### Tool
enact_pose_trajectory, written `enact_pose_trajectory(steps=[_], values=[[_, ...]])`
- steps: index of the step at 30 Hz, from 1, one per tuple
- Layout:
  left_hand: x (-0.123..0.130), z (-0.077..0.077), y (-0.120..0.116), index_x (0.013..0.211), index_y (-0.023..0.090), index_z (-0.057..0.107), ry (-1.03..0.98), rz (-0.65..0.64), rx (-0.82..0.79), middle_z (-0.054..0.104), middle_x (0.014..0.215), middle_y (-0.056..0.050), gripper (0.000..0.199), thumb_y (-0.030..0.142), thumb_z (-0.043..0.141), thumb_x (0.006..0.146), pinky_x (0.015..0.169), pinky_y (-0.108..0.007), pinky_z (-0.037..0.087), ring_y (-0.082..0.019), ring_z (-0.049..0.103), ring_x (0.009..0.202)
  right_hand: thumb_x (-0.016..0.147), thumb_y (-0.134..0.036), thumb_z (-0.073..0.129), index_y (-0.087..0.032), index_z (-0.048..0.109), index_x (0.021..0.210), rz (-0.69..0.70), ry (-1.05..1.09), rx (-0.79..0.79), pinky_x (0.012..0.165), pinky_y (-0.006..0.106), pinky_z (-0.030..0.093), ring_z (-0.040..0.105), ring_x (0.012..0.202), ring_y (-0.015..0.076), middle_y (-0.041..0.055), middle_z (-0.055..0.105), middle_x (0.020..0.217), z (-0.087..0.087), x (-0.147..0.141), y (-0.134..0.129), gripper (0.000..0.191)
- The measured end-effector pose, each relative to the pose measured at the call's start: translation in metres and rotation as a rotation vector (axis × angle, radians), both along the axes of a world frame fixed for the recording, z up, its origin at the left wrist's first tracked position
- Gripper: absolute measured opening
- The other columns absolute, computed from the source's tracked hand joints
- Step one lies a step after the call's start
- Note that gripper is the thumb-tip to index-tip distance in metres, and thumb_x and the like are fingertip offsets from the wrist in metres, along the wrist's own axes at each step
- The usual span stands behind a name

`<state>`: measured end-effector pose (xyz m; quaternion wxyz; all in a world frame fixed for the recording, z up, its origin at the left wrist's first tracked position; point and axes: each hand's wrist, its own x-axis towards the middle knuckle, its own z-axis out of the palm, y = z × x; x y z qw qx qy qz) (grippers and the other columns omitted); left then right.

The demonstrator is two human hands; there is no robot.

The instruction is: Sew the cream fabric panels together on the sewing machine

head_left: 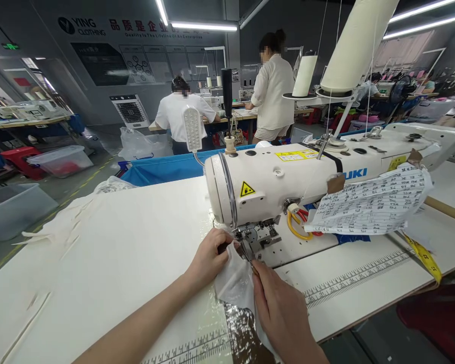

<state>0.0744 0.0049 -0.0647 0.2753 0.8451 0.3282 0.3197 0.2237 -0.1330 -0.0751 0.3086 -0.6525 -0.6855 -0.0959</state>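
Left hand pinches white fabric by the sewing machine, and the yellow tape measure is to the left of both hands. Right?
Not quite: in the head view, the yellow tape measure is to the right of both left hand and right hand. The left hand does pinch white fabric by the sewing machine.

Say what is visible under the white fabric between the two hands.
From under the white fabric, shiny film shows, with brown visible through it; whatever the fabric covers cannot be seen.
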Motion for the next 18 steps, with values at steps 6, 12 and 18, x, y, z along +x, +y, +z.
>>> enact_pose_trajectory(steps=[6,12,18], values=[[-0.0013,-0.0023,0.0023,0.082,0.020,0.064,0.009,0.009,0.026,0.065,0.088,-0.004,0.016,0.018,0.048,0.085,0.077,-0.035,0.049,-0.020,0.058,0.086,0.101,-0.022,0.029,-0.013,0.062,0.120,0.004,0.010,-0.026,0.056,0.023,0.055,0.072,0.071,0.0176,0.0095,0.074,0.095,-0.0013,0.0006,-0.0023,0.039],[-0.0004,-0.0007,0.0025,0.079,0.020,0.063,0.011,0.021,-0.006,0.064,0.084,-0.003,0.015,0.019,0.050,0.085,0.076,-0.034,0.050,-0.020,0.059,0.084,0.100,-0.019,0.029,-0.012,0.061,0.118,-0.004,0.050,-0.020,0.056,0.023,0.052,0.071,0.071,0.0175,0.0094,0.074,0.094,0.0008,-0.0003,-0.0037,0.037],[-0.0008,-0.0036,0.0029,0.079,0.020,0.061,0.024,0.020,0.004,0.064,0.085,-0.004,0.014,0.018,0.047,0.083,0.077,-0.035,0.048,-0.020,0.057,0.084,0.102,-0.022,0.027,-0.013,0.061,0.118,-0.002,0.034,-0.028,0.052,0.023,0.049,0.071,0.068,0.0167,0.0085,0.074,0.092,-0.0006,-0.0014,-0.0022,0.039]])
